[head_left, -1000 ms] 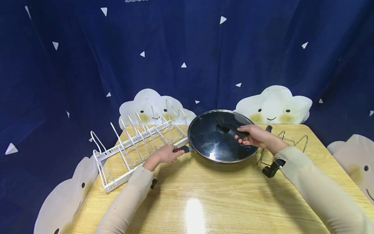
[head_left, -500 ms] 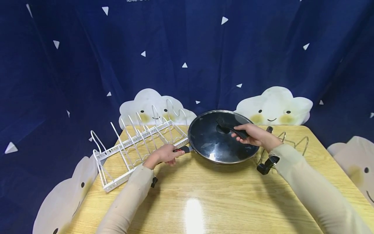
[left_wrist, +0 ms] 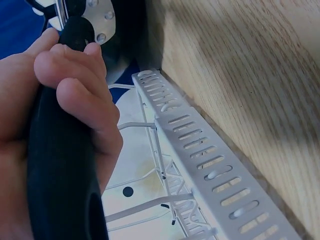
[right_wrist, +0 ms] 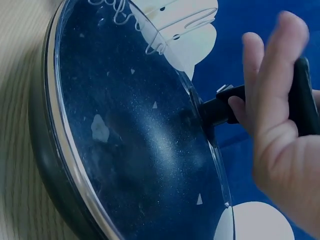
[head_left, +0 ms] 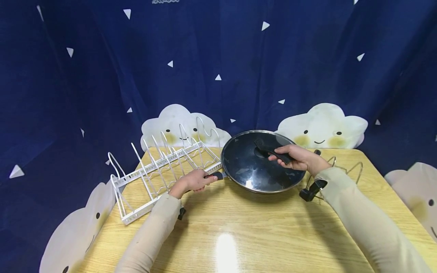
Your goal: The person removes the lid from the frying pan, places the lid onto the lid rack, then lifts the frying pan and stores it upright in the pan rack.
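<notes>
In the head view we see bright light on the worktop (head_left: pixel 266 227), with a burnt-out patch of glare at its near middle and a small hot spot on the lid (head_left: pixel 246 174); the source seems to be overhead. Soft shadows lie along the inner side of both sleeves (head_left: pixel 150 231). The curtain (head_left: pixel 205 38) looks much darker, and wide-angle stretching distorts the outer edges. In the left wrist view we find the black handle (left_wrist: pixel 62 165) nearly detailless and a broad shadow across the worktop. Our right wrist view is dimmer and bluish, a hazy, speckled sheen crossing the lid.
</notes>
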`<action>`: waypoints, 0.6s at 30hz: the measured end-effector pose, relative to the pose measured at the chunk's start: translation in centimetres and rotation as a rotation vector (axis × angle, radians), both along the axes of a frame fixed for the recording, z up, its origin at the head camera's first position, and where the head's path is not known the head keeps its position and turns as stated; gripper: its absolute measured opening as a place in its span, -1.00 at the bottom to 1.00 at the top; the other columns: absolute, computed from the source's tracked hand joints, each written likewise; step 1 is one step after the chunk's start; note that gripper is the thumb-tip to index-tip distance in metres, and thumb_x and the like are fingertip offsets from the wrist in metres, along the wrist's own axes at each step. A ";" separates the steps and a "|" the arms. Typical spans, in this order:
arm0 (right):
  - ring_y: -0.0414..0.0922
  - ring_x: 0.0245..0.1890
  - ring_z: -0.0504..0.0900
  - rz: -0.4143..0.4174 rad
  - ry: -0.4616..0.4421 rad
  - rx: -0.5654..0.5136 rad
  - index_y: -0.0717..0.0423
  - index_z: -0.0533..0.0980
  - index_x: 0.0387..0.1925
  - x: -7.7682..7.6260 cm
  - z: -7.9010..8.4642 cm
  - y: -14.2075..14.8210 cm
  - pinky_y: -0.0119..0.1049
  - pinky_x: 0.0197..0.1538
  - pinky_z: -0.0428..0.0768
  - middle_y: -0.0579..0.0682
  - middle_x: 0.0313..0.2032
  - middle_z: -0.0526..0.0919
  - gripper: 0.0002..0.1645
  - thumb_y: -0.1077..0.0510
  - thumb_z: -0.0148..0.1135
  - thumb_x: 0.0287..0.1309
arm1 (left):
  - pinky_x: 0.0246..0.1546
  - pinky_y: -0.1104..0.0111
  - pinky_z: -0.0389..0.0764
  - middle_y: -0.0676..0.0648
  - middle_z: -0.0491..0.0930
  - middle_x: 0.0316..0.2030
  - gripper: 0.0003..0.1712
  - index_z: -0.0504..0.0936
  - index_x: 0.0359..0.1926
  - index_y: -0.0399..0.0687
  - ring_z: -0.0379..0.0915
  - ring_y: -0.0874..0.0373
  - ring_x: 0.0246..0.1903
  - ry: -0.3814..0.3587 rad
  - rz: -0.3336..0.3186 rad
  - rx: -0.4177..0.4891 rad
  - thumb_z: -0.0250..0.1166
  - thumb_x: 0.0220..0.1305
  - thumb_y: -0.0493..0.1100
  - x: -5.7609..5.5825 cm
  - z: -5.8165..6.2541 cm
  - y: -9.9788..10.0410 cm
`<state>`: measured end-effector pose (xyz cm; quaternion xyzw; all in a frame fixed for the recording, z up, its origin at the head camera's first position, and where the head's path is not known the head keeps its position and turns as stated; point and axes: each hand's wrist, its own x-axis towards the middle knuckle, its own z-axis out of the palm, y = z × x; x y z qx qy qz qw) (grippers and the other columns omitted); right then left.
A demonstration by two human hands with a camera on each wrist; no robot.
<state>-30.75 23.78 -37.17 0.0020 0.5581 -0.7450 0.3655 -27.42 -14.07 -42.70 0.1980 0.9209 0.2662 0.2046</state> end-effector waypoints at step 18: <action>-0.36 -0.74 0.38 -0.042 0.107 0.147 0.40 0.31 -0.04 0.3 -0.1 -0.6 -0.58 -0.67 0.35 -0.11 -0.59 0.48 -0.63 0.10 -0.11 0.44 | -0.63 0.40 0.35 0.07 0.32 -0.85 -0.38 0.57 -0.37 -0.30 0.20 0.24 -0.86 0.036 0.001 -0.006 -0.06 0.42 0.18 0.2 0.0 0.3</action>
